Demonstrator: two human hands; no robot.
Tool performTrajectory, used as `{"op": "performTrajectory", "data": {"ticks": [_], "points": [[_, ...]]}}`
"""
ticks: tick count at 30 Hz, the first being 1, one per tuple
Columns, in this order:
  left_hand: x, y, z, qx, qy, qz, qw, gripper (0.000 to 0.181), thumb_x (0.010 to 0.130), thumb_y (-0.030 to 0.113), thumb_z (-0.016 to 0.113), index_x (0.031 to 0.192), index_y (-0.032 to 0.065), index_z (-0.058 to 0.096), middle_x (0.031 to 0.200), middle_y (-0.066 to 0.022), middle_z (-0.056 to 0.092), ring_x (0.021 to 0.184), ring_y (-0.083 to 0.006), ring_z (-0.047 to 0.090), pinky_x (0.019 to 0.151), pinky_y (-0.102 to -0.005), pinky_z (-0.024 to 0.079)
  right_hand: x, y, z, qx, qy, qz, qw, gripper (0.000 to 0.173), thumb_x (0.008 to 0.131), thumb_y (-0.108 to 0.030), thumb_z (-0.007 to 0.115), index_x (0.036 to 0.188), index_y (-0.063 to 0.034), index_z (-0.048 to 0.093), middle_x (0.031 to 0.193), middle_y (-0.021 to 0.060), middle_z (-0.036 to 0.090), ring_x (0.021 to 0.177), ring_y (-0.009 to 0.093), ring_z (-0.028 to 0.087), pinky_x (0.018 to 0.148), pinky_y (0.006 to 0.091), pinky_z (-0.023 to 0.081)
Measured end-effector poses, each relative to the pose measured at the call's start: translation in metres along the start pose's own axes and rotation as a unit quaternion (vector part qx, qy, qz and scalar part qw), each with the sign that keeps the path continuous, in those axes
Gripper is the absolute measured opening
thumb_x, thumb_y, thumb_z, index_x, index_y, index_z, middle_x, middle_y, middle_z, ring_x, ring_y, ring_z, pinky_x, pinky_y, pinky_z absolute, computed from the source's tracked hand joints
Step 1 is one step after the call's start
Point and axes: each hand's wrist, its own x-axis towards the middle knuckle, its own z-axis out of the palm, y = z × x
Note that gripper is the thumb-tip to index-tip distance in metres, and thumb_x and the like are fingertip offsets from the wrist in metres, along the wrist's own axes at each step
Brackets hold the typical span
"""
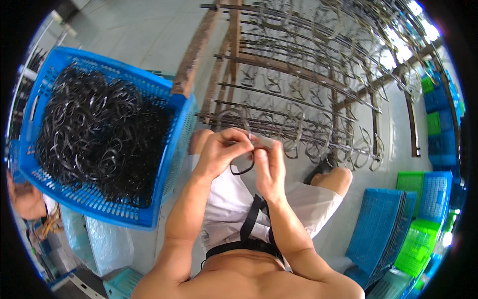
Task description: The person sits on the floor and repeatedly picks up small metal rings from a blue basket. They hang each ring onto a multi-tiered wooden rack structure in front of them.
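Observation:
My left hand (226, 151) pinches a thin dark hoop (242, 173) between thumb and fingers, in front of my lap. The lower curve of the hoop hangs below the fingertips. Close against it, the fingers of my right hand (269, 168) are drawn together at the hoop's other side. Something pale (266, 141), perhaps tape or a small wrap, shows at the right fingertips; what it is I cannot tell. Just beyond both hands, similar glossy hoops (295, 129) hang along the bars of a rack (276, 63).
On my left, a blue plastic basket (101, 220) holds a heap of black curved hoops (101, 123). A brown rack post (196, 52) rises beside its corner. Clear plastic bags (108, 243) lie below. Blue crates (377, 220) and green crates (416, 243) stand at right. Another person's arm (26, 200) shows far left.

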Motion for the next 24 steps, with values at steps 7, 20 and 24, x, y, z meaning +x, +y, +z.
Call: {"op": "performTrajectory", "data": {"ticks": [7,20,24], "points": [[0.025,-0.027,0.010,0.057,0.130,0.005,0.990,0.019,0.090,0.017,0.058,0.101,0.0033,0.052,0.089,-0.0036,0.060,0.074,-0.0060,0.051,0.069,-0.0200,0.043,0.006,0.024,0.017,0.060,0.156,0.093,0.981,0.026,0.096,-0.012,0.042,0.118,0.0024,0.045,0.059,-0.0005,0.047,0.047,0.004,0.043,0.043,0.0198,0.037],[0.040,-0.040,-0.004,0.300,0.170,-0.008,0.939,0.019,0.089,0.015,0.058,0.098,-0.0003,0.063,0.083,-0.0078,0.067,0.076,-0.0120,0.062,0.068,-0.0233,0.048,0.049,0.047,0.050,0.015,0.324,0.157,0.933,0.029,0.097,-0.015,0.042,0.121,0.0005,0.047,0.059,-0.0001,0.049,0.049,0.006,0.045,0.044,0.0223,0.040],[0.040,-0.039,-0.002,0.314,0.163,-0.006,0.935,0.019,0.089,0.015,0.058,0.099,-0.0002,0.063,0.083,-0.0071,0.066,0.076,-0.0112,0.061,0.067,-0.0228,0.047,0.051,0.054,0.047,0.017,0.336,0.131,0.933,0.029,0.097,-0.014,0.042,0.120,0.0012,0.048,0.058,-0.0013,0.045,0.048,0.005,0.042,0.042,0.0219,0.036]]}}
